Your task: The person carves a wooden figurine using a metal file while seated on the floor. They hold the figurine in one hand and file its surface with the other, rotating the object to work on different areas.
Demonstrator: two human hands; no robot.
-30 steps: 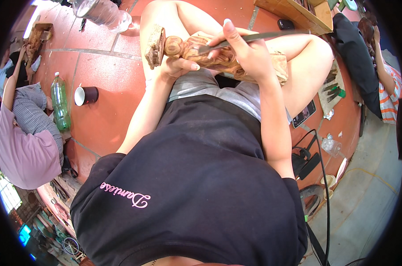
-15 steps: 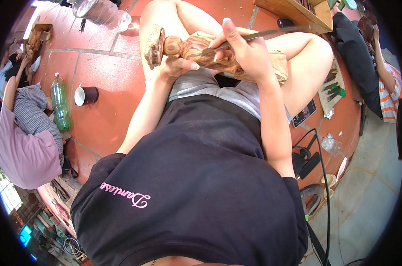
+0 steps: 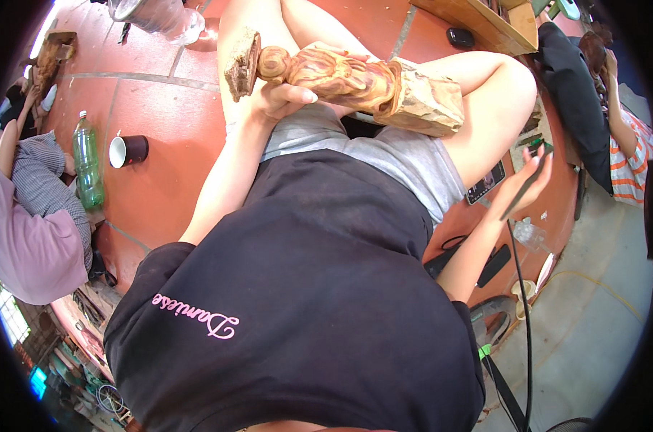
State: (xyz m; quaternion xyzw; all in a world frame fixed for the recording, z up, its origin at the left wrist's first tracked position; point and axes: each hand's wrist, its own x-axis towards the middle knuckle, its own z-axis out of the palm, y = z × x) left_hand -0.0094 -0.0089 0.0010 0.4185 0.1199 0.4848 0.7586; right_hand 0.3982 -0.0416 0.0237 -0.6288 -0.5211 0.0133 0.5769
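left hand (image 3: 277,101) curled round one carving (image 3: 333,78); right hand (image 3: 535,186), half open, holds one tool (image 3: 519,194)

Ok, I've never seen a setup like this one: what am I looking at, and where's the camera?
There's no machine: these are a person's own bare hands, filmed by a wide fisheye camera worn on the head and looking down, so straight edges bend. The left hand holds a carved wooden figure over the lap. The right hand, off to the side, holds a thin dark tool. On the red tiled floor to the left are a green bottle and a dark cup.
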